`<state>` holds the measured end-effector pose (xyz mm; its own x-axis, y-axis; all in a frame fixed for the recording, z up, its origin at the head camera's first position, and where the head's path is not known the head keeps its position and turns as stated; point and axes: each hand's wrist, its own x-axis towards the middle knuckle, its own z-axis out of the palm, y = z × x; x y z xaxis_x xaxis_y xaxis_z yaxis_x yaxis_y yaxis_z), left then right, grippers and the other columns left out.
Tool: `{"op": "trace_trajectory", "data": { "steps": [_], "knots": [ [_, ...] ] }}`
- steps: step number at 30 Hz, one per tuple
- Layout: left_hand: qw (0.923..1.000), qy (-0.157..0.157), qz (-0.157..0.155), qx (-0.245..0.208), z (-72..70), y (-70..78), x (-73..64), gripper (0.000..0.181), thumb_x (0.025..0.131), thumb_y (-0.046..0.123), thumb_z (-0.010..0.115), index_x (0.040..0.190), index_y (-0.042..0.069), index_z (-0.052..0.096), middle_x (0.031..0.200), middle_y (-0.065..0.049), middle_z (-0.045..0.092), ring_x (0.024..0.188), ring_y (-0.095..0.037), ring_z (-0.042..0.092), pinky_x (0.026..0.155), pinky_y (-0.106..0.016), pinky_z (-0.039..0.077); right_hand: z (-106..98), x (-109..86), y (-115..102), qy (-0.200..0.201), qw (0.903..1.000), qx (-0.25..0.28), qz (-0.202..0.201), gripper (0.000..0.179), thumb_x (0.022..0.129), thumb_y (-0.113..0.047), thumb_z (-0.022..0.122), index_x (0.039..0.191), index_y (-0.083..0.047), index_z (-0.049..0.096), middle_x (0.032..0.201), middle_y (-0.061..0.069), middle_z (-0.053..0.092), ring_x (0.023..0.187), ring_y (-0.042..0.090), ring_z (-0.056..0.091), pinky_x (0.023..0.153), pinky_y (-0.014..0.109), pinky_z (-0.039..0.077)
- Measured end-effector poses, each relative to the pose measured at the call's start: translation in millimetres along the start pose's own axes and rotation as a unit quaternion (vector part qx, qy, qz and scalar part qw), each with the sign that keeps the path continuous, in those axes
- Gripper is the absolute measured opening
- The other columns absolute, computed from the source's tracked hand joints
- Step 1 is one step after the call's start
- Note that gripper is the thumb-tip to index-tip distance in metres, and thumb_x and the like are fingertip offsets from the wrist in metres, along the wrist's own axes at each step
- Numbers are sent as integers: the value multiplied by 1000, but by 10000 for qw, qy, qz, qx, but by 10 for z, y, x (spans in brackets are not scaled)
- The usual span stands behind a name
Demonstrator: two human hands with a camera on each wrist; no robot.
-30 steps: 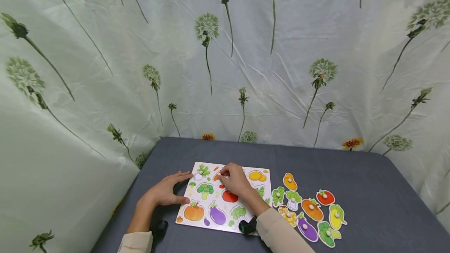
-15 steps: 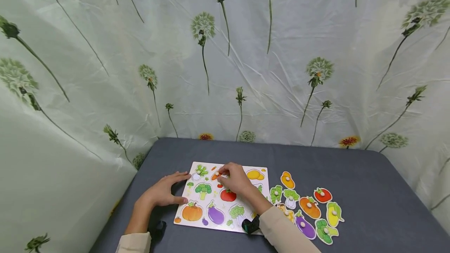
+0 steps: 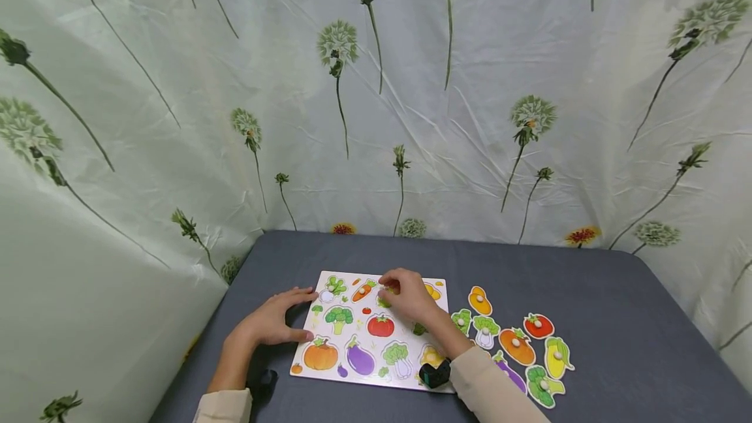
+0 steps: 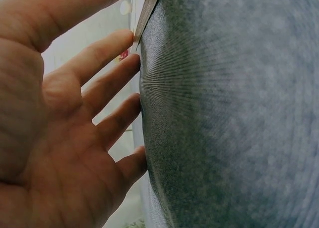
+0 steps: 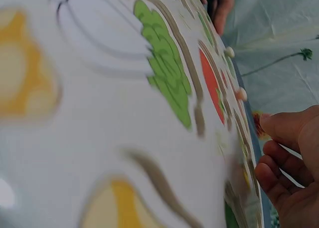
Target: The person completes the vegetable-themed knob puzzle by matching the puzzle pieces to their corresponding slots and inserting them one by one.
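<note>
A white vegetable puzzle board [image 3: 414, 344] lies on the table. My left hand [image 3: 273, 318] rests at its left edge, fingers spread; in the left wrist view a fingertip of the left hand [image 4: 75, 133] meets the board's edge. The knobbed carrot piece [image 3: 362, 291] sits in its slot in the back row, and a knobbed radish piece [image 3: 331, 289] is to its left. My right hand [image 3: 411, 296] hovers over the board right of the carrot, fingers loosely bent. The right wrist view shows nothing between the thumb and fingers of the right hand [image 5: 289, 158].
Right of the board lie several loose knobbed pieces, among them a tomato [image 3: 538, 326], a pumpkin [image 3: 517, 346], corn [image 3: 557, 357], a potato [image 3: 480, 301] and a green leafy one [image 3: 541, 386]. A floral curtain [image 3: 470, 116] hangs behind the grey table [image 3: 611, 344].
My right hand has let go of the carrot piece and moved right, leaving it lying in its slot. The left hand keeps its place at the board's edge.
</note>
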<state>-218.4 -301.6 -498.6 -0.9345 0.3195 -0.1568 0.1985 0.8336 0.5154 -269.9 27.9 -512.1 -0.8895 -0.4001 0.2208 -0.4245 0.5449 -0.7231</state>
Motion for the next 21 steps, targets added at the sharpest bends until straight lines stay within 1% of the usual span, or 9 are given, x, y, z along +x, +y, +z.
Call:
{"op": "trace_trajectory", "data": {
  "steps": [4,10,15,21],
  "knots": [
    [10000,-15,30,16,1,-14,4,88,74,51,87,151,22,55,161,-14,45,152,-47,32,120,-74,18,-119,-62,15,106,9999,-5,109,18,94,-14,76,111,-7,76,102,4,72,89,14,64,76,26,54],
    [9999,-53,93,66,-2,-20,-10,89,74,52,84,152,22,53,161,-14,46,152,-48,31,119,-75,18,-239,-155,41,222,9996,11,167,18,92,-12,78,108,-5,76,99,7,72,86,14,62,73,25,52],
    [9999,-28,69,88,4,-18,-6,88,74,53,84,150,20,56,161,-14,45,151,-49,32,119,-75,19,-341,-223,89,289,9989,-82,347,18,91,-13,78,109,-8,76,99,2,71,86,11,61,76,26,54],
    [9999,-56,86,40,0,-23,4,88,74,53,84,150,19,56,161,-14,45,152,-49,31,118,-76,18,-532,-349,113,459,9971,-335,505,18,90,-12,80,108,-9,77,99,0,72,89,13,63,77,29,55]
  ]
}}
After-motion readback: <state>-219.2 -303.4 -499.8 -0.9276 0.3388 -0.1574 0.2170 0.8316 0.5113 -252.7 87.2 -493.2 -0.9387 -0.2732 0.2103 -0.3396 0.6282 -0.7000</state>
